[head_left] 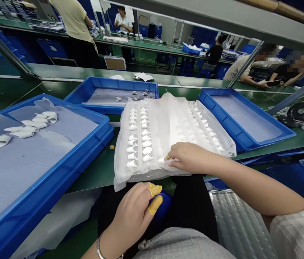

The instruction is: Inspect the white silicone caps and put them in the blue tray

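Nearest me, my left hand (134, 212) is curling loosely over a small blue object (162, 207), yellow rubber cots covering two fingertips (154, 205). Just beyond, my right hand (187, 158) is pinching shut on a small white curved part (165, 159) at the near edge of the ridged, translucent plastic tray (173, 118), beside its rows of glossy white shells. Farther off, smooth blue bins (246, 118) are sitting on the green bench.
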`<action>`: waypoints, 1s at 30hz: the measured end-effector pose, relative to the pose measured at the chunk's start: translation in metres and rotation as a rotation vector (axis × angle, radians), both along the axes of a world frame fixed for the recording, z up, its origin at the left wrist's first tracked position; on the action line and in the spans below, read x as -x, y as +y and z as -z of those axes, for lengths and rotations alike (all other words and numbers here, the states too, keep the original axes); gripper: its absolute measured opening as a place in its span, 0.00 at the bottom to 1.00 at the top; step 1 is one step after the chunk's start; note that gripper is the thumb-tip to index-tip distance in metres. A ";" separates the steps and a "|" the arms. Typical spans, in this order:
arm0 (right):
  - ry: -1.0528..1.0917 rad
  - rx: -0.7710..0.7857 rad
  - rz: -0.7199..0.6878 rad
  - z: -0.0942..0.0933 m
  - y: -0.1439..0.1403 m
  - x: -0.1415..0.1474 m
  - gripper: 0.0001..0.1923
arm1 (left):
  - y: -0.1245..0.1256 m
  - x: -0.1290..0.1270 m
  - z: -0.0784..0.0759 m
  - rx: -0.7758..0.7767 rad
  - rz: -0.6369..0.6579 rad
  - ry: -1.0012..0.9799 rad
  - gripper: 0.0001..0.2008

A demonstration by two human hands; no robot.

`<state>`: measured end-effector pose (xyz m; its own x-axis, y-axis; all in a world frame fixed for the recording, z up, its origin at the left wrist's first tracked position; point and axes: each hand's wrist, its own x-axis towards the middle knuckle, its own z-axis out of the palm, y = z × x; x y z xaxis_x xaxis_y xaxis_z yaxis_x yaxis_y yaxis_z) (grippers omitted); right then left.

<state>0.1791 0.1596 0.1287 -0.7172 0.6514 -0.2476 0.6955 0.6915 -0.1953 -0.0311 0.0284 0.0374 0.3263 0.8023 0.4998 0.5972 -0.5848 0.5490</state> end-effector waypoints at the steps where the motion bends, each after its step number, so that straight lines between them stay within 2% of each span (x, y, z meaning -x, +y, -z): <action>1: 0.061 -0.003 0.007 -0.009 0.004 -0.003 0.11 | 0.006 0.003 -0.005 -0.048 -0.024 0.021 0.07; 4: 0.210 -0.092 0.015 -0.027 0.034 0.002 0.11 | 0.032 0.003 -0.019 -0.108 -0.043 0.162 0.12; 6: 0.214 -0.200 0.037 -0.026 0.066 0.015 0.12 | 0.051 -0.005 -0.025 -0.091 -0.015 0.271 0.18; 10: 0.091 -0.332 0.145 -0.004 0.131 0.048 0.11 | 0.078 -0.023 -0.021 -0.030 -0.051 0.410 0.19; 14: 0.006 -0.347 0.165 0.019 0.168 0.069 0.09 | 0.083 -0.027 -0.009 -0.017 -0.050 0.460 0.20; 19: -0.082 -0.304 0.206 0.045 0.187 0.083 0.15 | 0.082 -0.024 -0.002 -0.027 -0.060 0.496 0.20; 23: -0.098 -0.325 0.240 0.059 0.185 0.088 0.16 | 0.082 -0.024 -0.001 -0.038 -0.058 0.505 0.22; 27: -0.126 -0.343 0.206 0.053 0.176 0.092 0.15 | 0.079 -0.023 0.001 -0.067 -0.029 0.529 0.24; 30: -0.102 -0.405 0.176 0.042 0.176 0.089 0.13 | 0.071 -0.016 -0.004 -0.169 -0.032 0.510 0.27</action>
<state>0.0902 0.3359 0.0865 -0.5721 0.8201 -0.0112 0.8109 0.5676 0.1421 -0.0149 0.0994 0.0410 0.5378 0.7383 0.4070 0.7827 -0.6167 0.0845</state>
